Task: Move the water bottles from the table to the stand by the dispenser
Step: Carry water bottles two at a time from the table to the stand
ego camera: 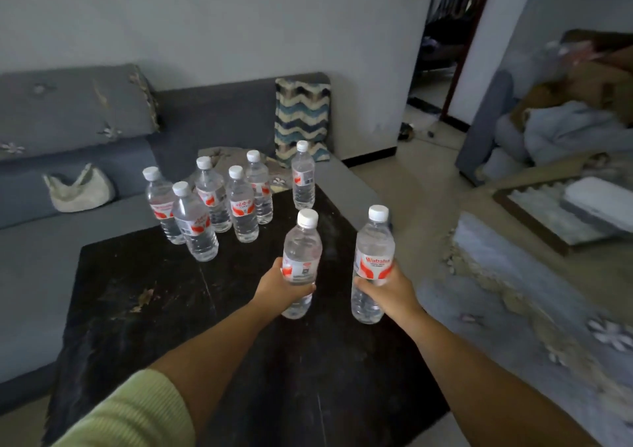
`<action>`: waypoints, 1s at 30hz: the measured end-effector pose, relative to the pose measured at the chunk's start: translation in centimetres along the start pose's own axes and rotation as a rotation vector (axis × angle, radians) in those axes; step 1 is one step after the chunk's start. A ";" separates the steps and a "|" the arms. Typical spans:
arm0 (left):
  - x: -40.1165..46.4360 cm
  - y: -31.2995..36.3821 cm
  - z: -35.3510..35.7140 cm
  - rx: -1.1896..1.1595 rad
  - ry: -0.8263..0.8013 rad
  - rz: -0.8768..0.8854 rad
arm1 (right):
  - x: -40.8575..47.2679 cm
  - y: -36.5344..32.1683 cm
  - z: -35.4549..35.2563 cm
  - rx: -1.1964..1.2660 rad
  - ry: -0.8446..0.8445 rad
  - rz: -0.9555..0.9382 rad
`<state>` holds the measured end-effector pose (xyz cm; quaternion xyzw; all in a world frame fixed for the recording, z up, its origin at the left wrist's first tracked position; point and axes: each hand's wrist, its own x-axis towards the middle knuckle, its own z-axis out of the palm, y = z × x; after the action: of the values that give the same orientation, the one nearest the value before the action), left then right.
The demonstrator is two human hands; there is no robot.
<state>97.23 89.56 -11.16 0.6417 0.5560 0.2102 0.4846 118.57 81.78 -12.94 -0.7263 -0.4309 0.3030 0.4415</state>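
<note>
Over the dark table (144, 309), my left hand (282, 283) grips a clear water bottle (301, 251) with a white cap and red label. Another such bottle (373, 251) is held upright in my right hand (387, 289), near the table's right edge. Several more water bottles (212, 203) stand in a cluster at the table's far side, with one bottle (303, 175) set apart at the far right corner. No stand or dispenser shows in this view.
A grey sofa (85, 117) runs behind and left of the table, with a pale bag (80, 189) and a zigzag cushion (301, 121) on it. A patterned rug (531, 292) lies to the right. A doorway (442, 69) opens beyond the sofa's end.
</note>
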 end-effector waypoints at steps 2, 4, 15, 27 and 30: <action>-1.6 1.3 1.1 0.019 -0.065 0.045 | -2.9 0.3 -1.6 0.006 0.065 0.042; -3.0 2.6 2.9 0.051 -0.121 0.091 | -5.4 0.9 -3.5 0.002 0.134 0.091; -11.9 9.2 19.6 0.147 -0.570 0.342 | -20.5 6.4 -18.9 0.117 0.481 0.283; -29.3 12.5 41.8 0.182 -1.001 0.411 | -45.2 16.3 -32.7 0.048 0.893 0.613; -35.5 12.6 47.4 0.303 -1.158 0.464 | -53.5 18.0 -33.9 0.048 1.080 0.724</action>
<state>131.60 39.72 -11.76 0.8164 0.0744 -0.1518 0.5522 129.00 16.77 -11.52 -0.8658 0.1306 0.0346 0.4819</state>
